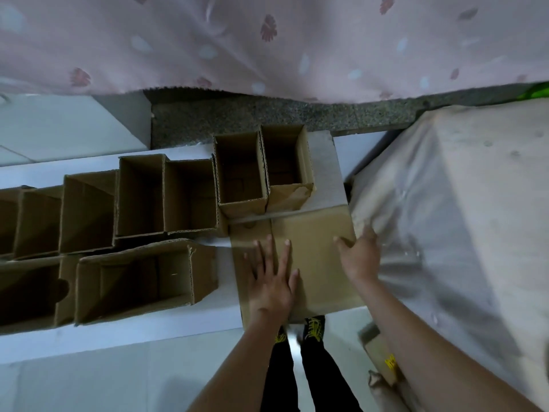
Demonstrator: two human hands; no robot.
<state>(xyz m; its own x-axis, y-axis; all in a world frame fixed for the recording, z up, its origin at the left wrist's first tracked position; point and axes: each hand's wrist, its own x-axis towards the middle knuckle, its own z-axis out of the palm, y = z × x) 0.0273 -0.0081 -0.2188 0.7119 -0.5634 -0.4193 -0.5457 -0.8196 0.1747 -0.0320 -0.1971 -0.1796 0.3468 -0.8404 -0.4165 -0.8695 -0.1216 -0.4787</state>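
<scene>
A flat, folded brown cardboard sheet lies on the white table at its right end. My left hand rests flat on it with fingers spread and straight. At the sheet's right edge, my right hand grips the cardboard, thumb on top and fingers curled round the edge. Several assembled open-topped cardboard boxes stand in rows to the left and behind the sheet.
The white table runs to the left. A pink flowered cloth hangs behind. A cloth-covered bulk stands close on the right. My legs and shoes show below on the pale floor, with cardboard scraps near the right forearm.
</scene>
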